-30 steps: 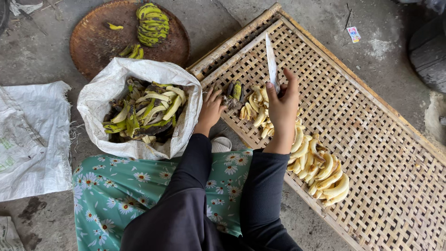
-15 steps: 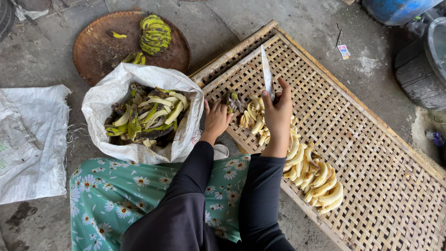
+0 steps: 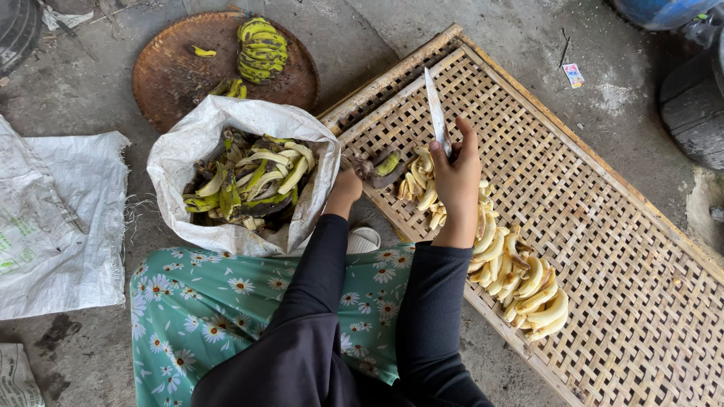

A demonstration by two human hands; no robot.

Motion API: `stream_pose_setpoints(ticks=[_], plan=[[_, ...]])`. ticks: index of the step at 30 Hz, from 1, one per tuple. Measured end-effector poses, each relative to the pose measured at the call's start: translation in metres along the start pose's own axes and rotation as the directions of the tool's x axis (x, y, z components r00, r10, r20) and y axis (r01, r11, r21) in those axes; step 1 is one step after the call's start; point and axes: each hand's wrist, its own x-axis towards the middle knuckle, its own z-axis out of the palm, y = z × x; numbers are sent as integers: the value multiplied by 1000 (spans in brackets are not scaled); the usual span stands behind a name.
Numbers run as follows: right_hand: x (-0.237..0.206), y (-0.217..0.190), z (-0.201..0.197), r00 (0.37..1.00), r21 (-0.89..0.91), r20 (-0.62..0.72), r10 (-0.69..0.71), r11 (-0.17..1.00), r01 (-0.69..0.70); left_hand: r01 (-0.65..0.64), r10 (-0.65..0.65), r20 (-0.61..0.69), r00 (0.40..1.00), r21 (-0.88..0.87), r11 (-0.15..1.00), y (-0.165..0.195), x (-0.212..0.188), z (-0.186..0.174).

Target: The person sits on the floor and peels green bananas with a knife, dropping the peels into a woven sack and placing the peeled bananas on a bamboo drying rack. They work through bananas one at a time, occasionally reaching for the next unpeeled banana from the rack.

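Here, the woven bamboo rack holds a row of peeled pale bananas before you, beside a white sack of limp peels. Your right hand grips a slim knife, blade up; your left hand pinches a dark-skinned banana.

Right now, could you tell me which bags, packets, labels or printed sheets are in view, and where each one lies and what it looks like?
White woven sack: beside the left hand, mouth rolled open, filled with green and dark peels.
Flat white sack: spread on the floor at far left, faint green print.
Small packet: on the concrete beyond the bamboo tray, rectangular, multicoloured.
Printed sheet: bottom left corner, crumpled, grey.
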Motion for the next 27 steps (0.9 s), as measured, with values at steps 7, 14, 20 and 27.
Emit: stream_pose_setpoints(ticks=[7,14,20,27], plan=[[-4,-14,4,997,-9,64,45,999,-44,26,27,162,986,-313,949,1,-43,1],[-13,-49,8,952,395,271,-140,918,23,38,486,-154,860,-931,-364,-12,-79,-46],[-49,-103,33,759,350,485,-434,892,286,286,487,-138,863,-660,-695,-42,-95,-85],[-80,-145,64,587,309,427,-688,721,620,310,523,-166,836,-644,-699,-82,-118,-100]])
